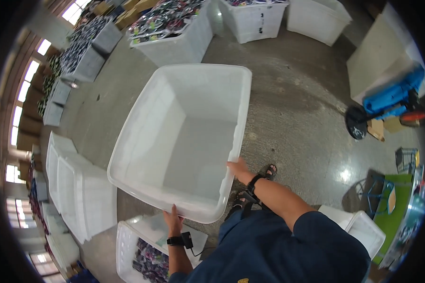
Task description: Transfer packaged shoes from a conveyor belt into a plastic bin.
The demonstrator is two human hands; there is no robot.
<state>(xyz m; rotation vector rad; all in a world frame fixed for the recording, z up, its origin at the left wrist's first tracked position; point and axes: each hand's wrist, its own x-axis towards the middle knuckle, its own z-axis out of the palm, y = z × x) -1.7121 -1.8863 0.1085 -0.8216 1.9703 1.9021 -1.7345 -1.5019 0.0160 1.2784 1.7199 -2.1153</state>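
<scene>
A large white plastic bin (200, 141) with a rolled rim stands in front of me, its inside bare. My left hand (173, 220) is closed on the near rim, thumb on top and fingers hidden beneath the edge. On the right-hand rim, my right hand (239, 170) grips the bin with its fingers bent over the edge. Both wrists wear black bands, the left one with a small box and a cable. Just below the held bin is another white bin (123, 245) with dark purple packaged goods (148, 262) in it.
White bins heaped with packaged goods (170, 19) line the far side. Stacked white bins (82, 193) stand at the left. A blue machine with a round black base (356, 122) is at the right, near a chair (387, 195) and green surface (396, 186). A white bin (368, 233) stands behind my right arm.
</scene>
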